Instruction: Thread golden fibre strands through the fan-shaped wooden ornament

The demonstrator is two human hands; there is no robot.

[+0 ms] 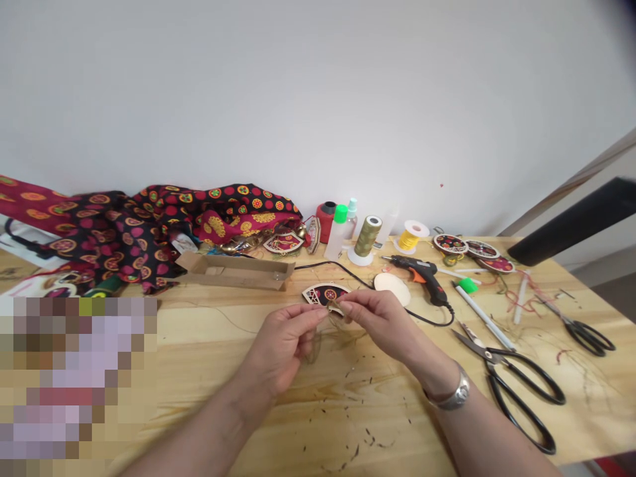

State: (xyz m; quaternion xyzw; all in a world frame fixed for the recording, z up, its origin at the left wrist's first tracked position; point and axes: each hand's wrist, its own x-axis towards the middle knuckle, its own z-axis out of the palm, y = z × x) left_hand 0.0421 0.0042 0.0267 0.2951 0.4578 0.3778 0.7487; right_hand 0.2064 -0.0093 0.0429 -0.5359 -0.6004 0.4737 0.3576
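My left hand (284, 344) is closed, thumb and fingertips pinched on thin olive thread (318, 333) whose loose loops hang beneath the fingers. Fingertip to fingertip with it, my right hand (382, 323) also pinches the thread; a silver bracelet (454, 391) is round that wrist. Just beyond the fingertips is an eye-shaped ornament (322, 292) of dark printed fabric in a pale cut-out frame, its near side partly hidden by my fingers. I cannot tell whether it lies on the table or is held. A pale oval disc (392, 289) lies behind my right hand.
At right lie large black-handled scissors (497, 358), smaller scissors (586, 334) and a glue gun (422, 275) with its cord. A cardboard tray (238, 271), thread spools (368, 237) and a green-capped bottle (336, 233) stand behind. Patterned fabric (149, 225) is heaped left; a blurred-out area covers the lower left.
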